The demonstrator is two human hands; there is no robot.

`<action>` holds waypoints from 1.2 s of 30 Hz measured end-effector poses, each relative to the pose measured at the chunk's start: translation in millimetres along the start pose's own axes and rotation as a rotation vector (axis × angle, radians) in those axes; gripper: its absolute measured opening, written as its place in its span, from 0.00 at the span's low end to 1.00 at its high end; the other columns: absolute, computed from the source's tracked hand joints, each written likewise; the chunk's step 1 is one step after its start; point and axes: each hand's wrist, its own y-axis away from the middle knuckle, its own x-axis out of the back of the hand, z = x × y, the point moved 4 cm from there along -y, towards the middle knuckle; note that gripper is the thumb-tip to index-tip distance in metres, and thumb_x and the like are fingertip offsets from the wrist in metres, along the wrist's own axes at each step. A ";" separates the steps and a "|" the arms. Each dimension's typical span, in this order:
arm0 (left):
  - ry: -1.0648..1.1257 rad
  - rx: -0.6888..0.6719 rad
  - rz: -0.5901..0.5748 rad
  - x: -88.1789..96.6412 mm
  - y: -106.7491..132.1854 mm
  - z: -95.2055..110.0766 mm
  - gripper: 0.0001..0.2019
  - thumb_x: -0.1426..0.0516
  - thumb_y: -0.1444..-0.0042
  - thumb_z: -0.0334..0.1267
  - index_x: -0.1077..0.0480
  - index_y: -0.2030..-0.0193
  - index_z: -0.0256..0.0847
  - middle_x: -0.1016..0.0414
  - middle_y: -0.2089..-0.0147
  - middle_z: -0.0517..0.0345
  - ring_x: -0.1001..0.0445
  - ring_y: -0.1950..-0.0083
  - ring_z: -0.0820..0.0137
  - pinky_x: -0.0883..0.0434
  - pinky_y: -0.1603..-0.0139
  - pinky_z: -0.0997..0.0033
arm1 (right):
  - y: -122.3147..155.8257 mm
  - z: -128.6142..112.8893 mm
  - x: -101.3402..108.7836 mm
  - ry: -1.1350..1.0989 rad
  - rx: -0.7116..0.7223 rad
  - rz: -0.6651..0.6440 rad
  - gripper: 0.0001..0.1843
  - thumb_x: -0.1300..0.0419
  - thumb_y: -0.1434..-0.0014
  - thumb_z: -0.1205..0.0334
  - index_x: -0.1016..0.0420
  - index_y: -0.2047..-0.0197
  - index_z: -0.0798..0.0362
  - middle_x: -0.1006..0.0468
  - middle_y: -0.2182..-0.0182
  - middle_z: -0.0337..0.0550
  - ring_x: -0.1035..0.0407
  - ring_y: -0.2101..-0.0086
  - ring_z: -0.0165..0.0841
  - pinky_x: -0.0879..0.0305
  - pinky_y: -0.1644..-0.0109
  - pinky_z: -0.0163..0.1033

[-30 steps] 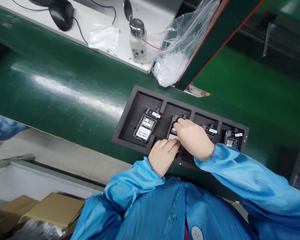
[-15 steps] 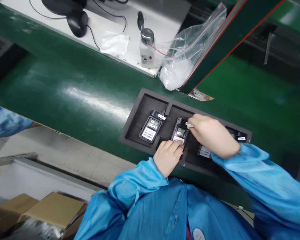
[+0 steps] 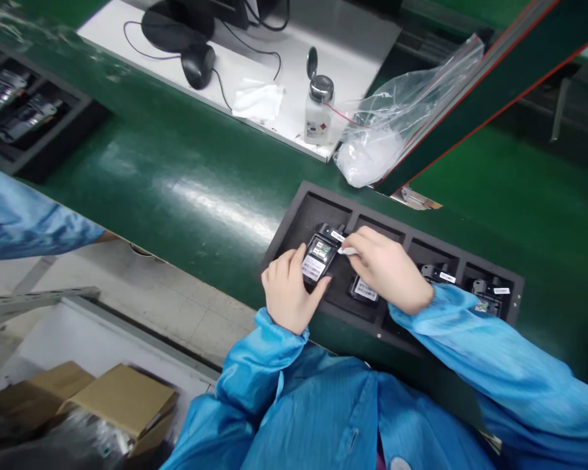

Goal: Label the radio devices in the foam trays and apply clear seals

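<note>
A black handset (image 3: 318, 256) with its back compartment exposed, showing a green circuit patch and a barcode label, lies in the leftmost compartment of a black foam tray (image 3: 287, 219). My left hand (image 3: 290, 290) grips it by the sides, fingers along the left edge and thumb at the lower right. Pinched in my right hand (image 3: 389, 267) is a small folded white wipe (image 3: 347, 250), held against the handset's upper right edge. Under that hand, a second handset (image 3: 365, 290) is partly covered. Two more handsets, one of them partly hidden by my sleeve (image 3: 451, 313), sit farther right.
Behind the tray stand a dispenser bottle (image 3: 318, 111) with its lid up and a clear plastic bag (image 3: 372, 147). A black mouse (image 3: 198, 66) rests on the white shelf. Another tray (image 3: 73, 121) and a person's blue sleeve (image 3: 29, 215) are at left; cardboard boxes (image 3: 122, 398) lie below.
Both hands have shifted from the second handset to the leftmost one. My left hand now grasps its sides, and the wipe in my right hand has come along. The camera view has swung left.
</note>
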 end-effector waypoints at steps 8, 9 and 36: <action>-0.025 0.028 -0.091 0.0 -3.0 5.1 0.28 0.43 0.41 0.54 0.35 0.37 0.44 0.30 0.42 0.47 0.31 0.47 0.58 0.39 0.51 0.60 | -35.9 -30.7 -20.3 0.225 0.049 -0.122 0.07 0.48 0.37 0.69 0.30 0.59 0.53 0.30 0.58 0.45 0.32 0.61 0.34 0.41 0.64 0.37; -0.034 0.027 -0.102 0.7 -4.0 4.9 0.28 0.44 0.41 0.53 0.35 0.37 0.44 0.30 0.42 0.47 0.31 0.47 0.59 0.39 0.51 0.60 | -37.1 -31.9 -21.1 0.245 0.064 -0.128 0.06 0.47 0.38 0.70 0.31 0.59 0.53 0.30 0.58 0.45 0.32 0.60 0.35 0.41 0.64 0.37; -0.107 0.078 -0.169 5.7 -5.9 6.8 0.27 0.44 0.41 0.53 0.36 0.37 0.50 0.34 0.38 0.55 0.30 0.50 0.62 0.36 0.53 0.59 | -35.0 -36.8 -21.5 0.361 0.114 -0.166 0.09 0.51 0.37 0.72 0.31 0.59 0.55 0.29 0.57 0.48 0.33 0.58 0.37 0.39 0.61 0.38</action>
